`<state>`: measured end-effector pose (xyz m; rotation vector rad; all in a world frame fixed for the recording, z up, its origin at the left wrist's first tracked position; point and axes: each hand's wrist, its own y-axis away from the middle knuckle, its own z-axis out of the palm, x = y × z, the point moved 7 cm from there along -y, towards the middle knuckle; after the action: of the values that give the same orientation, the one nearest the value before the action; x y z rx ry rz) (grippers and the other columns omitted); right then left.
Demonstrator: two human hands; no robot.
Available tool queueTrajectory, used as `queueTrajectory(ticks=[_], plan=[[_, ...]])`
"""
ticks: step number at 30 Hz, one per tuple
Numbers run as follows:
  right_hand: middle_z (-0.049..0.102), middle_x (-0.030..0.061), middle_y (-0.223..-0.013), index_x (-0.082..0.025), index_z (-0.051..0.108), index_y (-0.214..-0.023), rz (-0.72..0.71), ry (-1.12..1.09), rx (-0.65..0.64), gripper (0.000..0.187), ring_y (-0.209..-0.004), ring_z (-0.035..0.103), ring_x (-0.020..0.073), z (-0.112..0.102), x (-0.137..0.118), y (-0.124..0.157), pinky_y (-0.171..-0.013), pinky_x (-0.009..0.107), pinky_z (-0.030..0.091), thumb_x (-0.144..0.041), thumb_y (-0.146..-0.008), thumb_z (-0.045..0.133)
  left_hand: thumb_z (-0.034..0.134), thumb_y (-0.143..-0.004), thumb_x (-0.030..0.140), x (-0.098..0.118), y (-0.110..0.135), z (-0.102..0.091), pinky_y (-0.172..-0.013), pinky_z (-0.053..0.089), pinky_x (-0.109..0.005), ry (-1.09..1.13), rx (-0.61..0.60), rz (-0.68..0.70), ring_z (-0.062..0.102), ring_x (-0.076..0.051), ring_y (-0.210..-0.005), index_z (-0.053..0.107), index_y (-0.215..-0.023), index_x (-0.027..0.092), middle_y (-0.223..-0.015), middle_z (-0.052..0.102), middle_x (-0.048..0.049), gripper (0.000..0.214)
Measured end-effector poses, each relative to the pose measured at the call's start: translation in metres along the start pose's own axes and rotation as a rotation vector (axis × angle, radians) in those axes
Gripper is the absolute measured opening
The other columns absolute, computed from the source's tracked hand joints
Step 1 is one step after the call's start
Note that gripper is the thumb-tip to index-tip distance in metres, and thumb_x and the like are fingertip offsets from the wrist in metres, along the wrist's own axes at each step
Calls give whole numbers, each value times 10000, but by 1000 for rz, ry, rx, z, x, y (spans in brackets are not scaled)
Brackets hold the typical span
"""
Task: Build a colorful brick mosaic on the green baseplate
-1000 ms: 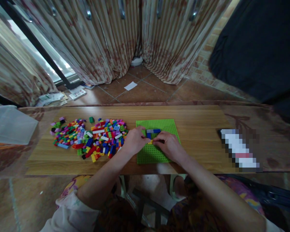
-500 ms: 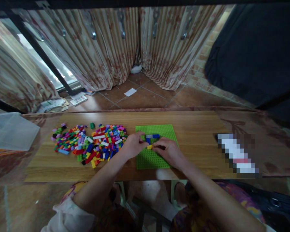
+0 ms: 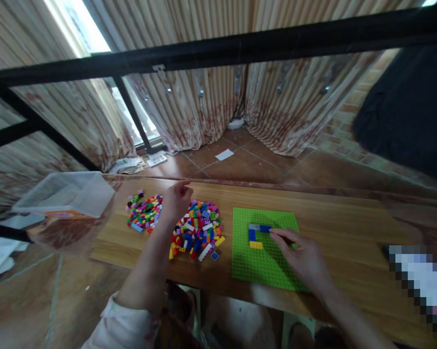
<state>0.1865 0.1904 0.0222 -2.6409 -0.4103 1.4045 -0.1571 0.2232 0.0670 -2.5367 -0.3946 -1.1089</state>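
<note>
A green baseplate (image 3: 265, 264) lies on the wooden table (image 3: 334, 232). On it sit a grey and blue row of bricks (image 3: 259, 227), a blue brick below, and a yellow brick (image 3: 255, 245). My right hand (image 3: 301, 256) rests on the plate just right of these bricks, fingers curled and pointing at them. My left hand (image 3: 175, 199) hovers over the pile of loose coloured bricks (image 3: 194, 229), fingers bent and pinched; I cannot make out anything in them.
A clear plastic bin (image 3: 66, 193) stands at the table's left end. A blurred flat object (image 3: 422, 278) lies at the right. Black metal bars (image 3: 218, 51) cross in front of curtains. Papers lie on the tiled floor beyond.
My left hand left the baseplate and moved left over the brick pile. The yellow brick now sits on the plate on its own. The camera tilted up and to the left.
</note>
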Motion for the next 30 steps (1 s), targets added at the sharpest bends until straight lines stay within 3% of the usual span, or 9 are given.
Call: queueTrajectory(ticks=[2, 4, 10, 18, 21, 25, 28, 30], plan=[[745, 36, -928, -247, 731, -880, -4, 1, -1, 253, -855, 696, 211, 2, 2, 0, -796, 339, 546, -435, -842, 567, 503, -796, 210, -19, -10, -25, -703, 483, -256, -207, 97, -64, 647, -172, -746, 652, -1130, 127, -845, 713, -71, 374], [745, 37, -918, -245, 731, -870, -1, 7, -4, 269, -849, 697, 214, 4, 3, 0, -799, 342, 547, -458, -832, 571, 481, -791, 150, -33, -14, -34, -778, 488, -274, -378, 89, -113, 659, -190, -846, 654, -1147, 147, -938, 719, -84, 396], [743, 44, -950, -245, 733, -885, -4, 27, -52, 293, -880, 694, 220, 10, 5, 0, -803, 344, 544, -483, -834, 570, 546, -733, 138, -51, -17, -16, -927, 471, -321, -597, -73, -97, 630, -239, -1036, 629, -1212, 165, -1127, 683, -114, 487], [740, 36, -938, -247, 731, -894, -14, 45, -21, 268, -871, 686, 205, 5, 4, -2, -814, 338, 531, -456, -848, 571, 556, -793, 288, -65, -25, -6, -903, 478, -348, -606, -123, -106, 638, -283, -1027, 687, -1101, 148, -1049, 707, -145, 363], [739, 37, -935, -246, 734, -890, -7, 37, 31, 262, -853, 682, 202, -4, 2, -6, -770, 326, 531, -449, -846, 575, 524, -798, 247, -49, -27, -14, -902, 480, -380, -595, -56, -75, 634, -294, -1034, 661, -1138, 140, -1095, 687, -157, 382], [740, 45, -888, -229, 741, -873, 42, -37, 190, 269, -776, 665, 194, -22, 4, -11, -718, 324, 519, -450, -824, 595, 491, -846, 286, 2, -16, -15, -827, 515, -333, -295, 120, 123, 665, -217, -885, 629, -1154, 144, -1074, 679, -121, 365], [739, 45, -856, -215, 742, -876, 102, -133, 259, 275, -757, 653, 190, -30, 10, -15, -705, 322, 506, -443, -810, 605, 534, -842, 299, 47, 13, 14, -751, 534, -280, -1, 44, 313, 655, -158, -823, 543, -1248, 160, -1119, 655, -102, 429], [736, 43, -836, -205, 740, -883, 145, -208, 242, 278, -753, 646, 186, -30, 12, -16, -704, 317, 499, -439, -799, 615, 547, -846, 275, 73, 39, 41, -789, 538, -292, 114, -53, 423, 649, -147, -848, 500, -1288, 177, -1137, 646, -93, 456]])
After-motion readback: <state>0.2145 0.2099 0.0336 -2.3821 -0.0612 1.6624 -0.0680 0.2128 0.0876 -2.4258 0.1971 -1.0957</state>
